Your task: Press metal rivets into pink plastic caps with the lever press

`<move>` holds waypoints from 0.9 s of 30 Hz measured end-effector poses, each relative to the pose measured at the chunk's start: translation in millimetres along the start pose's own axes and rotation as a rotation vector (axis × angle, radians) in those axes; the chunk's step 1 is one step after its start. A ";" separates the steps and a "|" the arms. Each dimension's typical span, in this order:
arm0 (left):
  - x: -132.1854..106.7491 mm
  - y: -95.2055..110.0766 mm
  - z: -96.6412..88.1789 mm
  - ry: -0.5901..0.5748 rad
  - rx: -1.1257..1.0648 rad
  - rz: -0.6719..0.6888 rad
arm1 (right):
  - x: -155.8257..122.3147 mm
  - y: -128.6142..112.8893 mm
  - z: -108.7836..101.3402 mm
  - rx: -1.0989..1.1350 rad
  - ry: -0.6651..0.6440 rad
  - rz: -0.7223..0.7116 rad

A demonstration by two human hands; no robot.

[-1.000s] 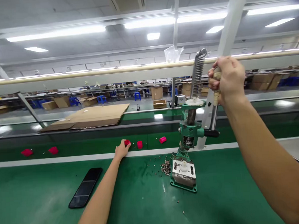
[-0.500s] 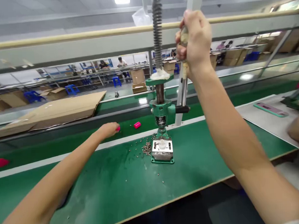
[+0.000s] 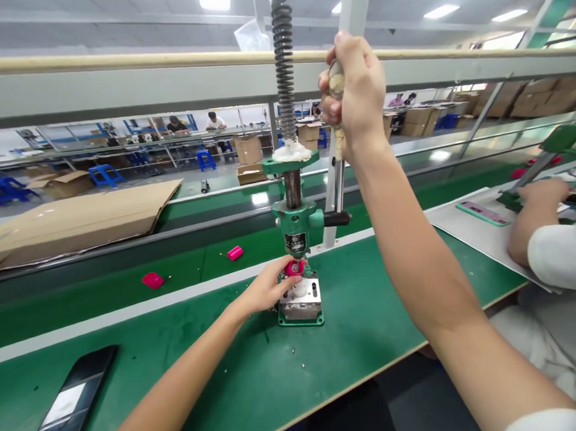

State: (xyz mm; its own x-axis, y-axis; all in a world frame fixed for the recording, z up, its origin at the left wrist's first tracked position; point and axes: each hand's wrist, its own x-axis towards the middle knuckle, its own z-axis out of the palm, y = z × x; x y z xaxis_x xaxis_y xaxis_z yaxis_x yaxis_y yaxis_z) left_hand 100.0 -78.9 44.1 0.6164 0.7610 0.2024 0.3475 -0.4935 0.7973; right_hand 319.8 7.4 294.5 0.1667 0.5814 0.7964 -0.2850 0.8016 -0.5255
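Observation:
With my left hand (image 3: pixel 267 286) I grip a small pink plastic part (image 3: pixel 294 268) by its sides, just over the white seat on the metal base (image 3: pixel 300 305) of a green hand press (image 3: pixel 295 218). Whether the part touches the seat cannot be made out. My right hand (image 3: pixel 361 86) is wrapped round the taped grip of the press lever (image 3: pixel 338 168), which stands nearly upright. A coil spring (image 3: pixel 285 68) rises above the press. My left hand covers most of the small metal pieces beside the base.
On the green belt behind lie a pink cylinder (image 3: pixel 234 253) and a flat pink piece (image 3: pixel 153 280). A phone (image 3: pixel 71 407) rests at the left front. Cardboard sheets (image 3: pixel 85 219) lie at the left back. At the right, a co-worker's arm (image 3: pixel 534 218) reaches beside another green press.
My left hand has moved right from the belt, bringing a pink part to the press base. My right hand keeps its hold on the raised lever. The view has shifted somewhat.

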 end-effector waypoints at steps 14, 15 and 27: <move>-6.0 -15.1 16.3 0.048 -0.279 -0.008 | 3.7 7.9 -3.9 -0.039 0.023 -0.010; -5.9 -14.5 16.3 0.055 -0.278 -0.005 | 3.8 8.3 -4.5 -0.037 0.017 -0.013; -6.3 -22.2 9.7 0.179 -0.128 0.063 | 0.3 4.8 -1.2 -0.089 0.013 -0.012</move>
State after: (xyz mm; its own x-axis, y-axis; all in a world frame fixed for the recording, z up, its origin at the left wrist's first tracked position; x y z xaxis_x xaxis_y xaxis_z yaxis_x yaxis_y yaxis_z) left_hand 95.3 -76.8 19.6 0.4951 0.7986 0.3423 0.2128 -0.4934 0.8434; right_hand 319.6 11.6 291.9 0.1816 0.5731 0.7991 -0.1976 0.8173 -0.5412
